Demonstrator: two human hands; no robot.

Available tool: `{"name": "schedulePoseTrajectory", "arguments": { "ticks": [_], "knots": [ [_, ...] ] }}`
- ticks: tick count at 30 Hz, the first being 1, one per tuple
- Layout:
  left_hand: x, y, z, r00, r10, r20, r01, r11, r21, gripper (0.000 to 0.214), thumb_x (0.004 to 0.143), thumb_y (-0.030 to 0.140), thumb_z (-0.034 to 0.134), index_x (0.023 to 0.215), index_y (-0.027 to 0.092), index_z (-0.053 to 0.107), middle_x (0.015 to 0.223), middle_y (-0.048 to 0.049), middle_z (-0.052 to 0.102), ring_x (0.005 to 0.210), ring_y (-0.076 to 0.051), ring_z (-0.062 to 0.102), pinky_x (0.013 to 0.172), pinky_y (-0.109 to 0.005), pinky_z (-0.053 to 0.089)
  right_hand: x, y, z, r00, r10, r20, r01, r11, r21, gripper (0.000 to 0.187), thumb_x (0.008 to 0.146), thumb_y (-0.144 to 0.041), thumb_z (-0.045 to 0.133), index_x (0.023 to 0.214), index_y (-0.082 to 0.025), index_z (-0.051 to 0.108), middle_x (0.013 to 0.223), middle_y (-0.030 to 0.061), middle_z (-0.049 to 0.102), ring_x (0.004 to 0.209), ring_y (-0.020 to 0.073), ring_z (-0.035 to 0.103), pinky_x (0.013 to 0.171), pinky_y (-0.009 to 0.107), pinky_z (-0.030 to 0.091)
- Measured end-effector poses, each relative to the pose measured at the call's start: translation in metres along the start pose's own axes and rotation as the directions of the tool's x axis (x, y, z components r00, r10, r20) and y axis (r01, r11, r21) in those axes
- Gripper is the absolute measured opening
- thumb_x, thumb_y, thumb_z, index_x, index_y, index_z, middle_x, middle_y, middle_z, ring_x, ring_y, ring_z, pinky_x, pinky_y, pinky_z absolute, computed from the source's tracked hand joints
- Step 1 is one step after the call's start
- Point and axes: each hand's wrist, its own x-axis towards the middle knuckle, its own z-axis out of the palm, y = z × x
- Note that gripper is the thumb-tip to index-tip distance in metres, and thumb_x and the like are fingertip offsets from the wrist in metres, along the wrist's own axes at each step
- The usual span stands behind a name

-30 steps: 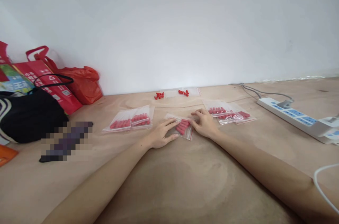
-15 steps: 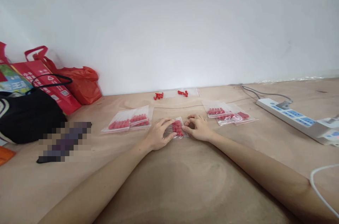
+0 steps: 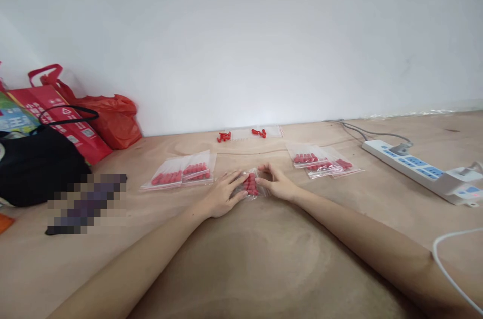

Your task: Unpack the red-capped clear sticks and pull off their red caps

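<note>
A small clear zip bag with red pieces (image 3: pixel 250 184) lies on the wooden tabletop (image 3: pixel 264 258) between my hands. My left hand (image 3: pixel 222 194) rests on the bag's left side, fingers curled over it. My right hand (image 3: pixel 277 183) pinches the bag's right edge with thumb and fingers. Two filled bags (image 3: pixel 181 172) lie to the left of my hands. Further filled bags (image 3: pixel 320 161) lie to the right. Loose red pieces (image 3: pixel 225 136) and an empty bag with a few red pieces (image 3: pixel 260 132) sit near the wall.
A white power strip (image 3: pixel 418 170) with a grey cable lies at the right, and a white cord (image 3: pixel 445 263) curls at the right edge. Red shopping bags (image 3: pixel 109 120) and a black bag (image 3: pixel 37 168) stand at the left by the wall. A blurred dark object (image 3: pixel 85 203) lies in front of them.
Both hands drew the small bag slightly left and closer together; my right hand shifted from the bag's top right to pinching its right edge, and the bag now looks bunched.
</note>
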Motion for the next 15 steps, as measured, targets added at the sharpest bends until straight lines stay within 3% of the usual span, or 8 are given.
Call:
{"name": "schedulePoseTrajectory", "arguments": {
  "ticks": [2, 5, 10, 15],
  "knots": [
    [-0.002, 0.001, -0.001, 1.0, -0.007, 0.013, 0.007, 1.0, 0.002, 0.051, 0.087, 0.043, 0.034, 0.132, 0.019, 0.032, 0.139, -0.0096, 0.03, 0.13, -0.023, 0.023, 0.106, -0.044, 0.021, 0.006, -0.001, 0.0, 0.998, 0.03, -0.051, -0.036, 0.992, -0.118, 0.049, 0.075, -0.047, 0.051, 0.116, -0.019, 0.045, 0.119, 0.0094, 0.052, 0.114, 0.0216, 0.043, 0.099, 0.045, 0.023],
    [-0.005, 0.001, -0.001, 1.0, 0.009, 0.007, -0.009, 1.0, -0.008, 0.05, 0.087, 0.043, 0.034, 0.132, 0.021, 0.033, 0.139, -0.0081, 0.032, 0.13, -0.023, 0.024, 0.106, -0.044, 0.022, 0.015, -0.004, -0.002, 0.997, 0.07, -0.028, -0.075, 0.968, -0.24, 0.045, 0.076, -0.052, 0.048, 0.109, -0.022, 0.052, 0.128, 0.0107, 0.043, 0.123, 0.024, 0.033, 0.101, 0.051, 0.012],
    [-0.006, 0.0, -0.001, 1.0, -0.007, 0.013, 0.007, 1.0, -0.016, 0.05, 0.087, 0.044, 0.035, 0.132, 0.023, 0.032, 0.139, -0.0069, 0.032, 0.129, -0.023, 0.025, 0.106, -0.043, 0.023, 0.02, -0.006, -0.005, 0.995, 0.095, 0.007, -0.091, 0.974, -0.209, 0.034, 0.07, -0.052, 0.055, 0.084, -0.022, 0.062, 0.128, 0.0084, 0.044, 0.122, 0.0226, 0.034, 0.102, 0.046, 0.014],
    [-0.005, 0.0, -0.002, 0.999, -0.032, 0.026, 0.032, 0.999, -0.034, 0.05, 0.087, 0.045, 0.035, 0.131, 0.022, 0.034, 0.139, -0.007, 0.032, 0.13, -0.022, 0.024, 0.105, -0.043, 0.023, 0.007, -0.009, -0.008, 0.997, 0.069, 0.038, -0.062, 0.986, -0.157, 0.026, 0.07, -0.047, 0.057, 0.07, -0.022, 0.065, 0.118, 0.0058, 0.052, 0.118, 0.0208, 0.038, 0.101, 0.045, 0.016]
  ]
}}
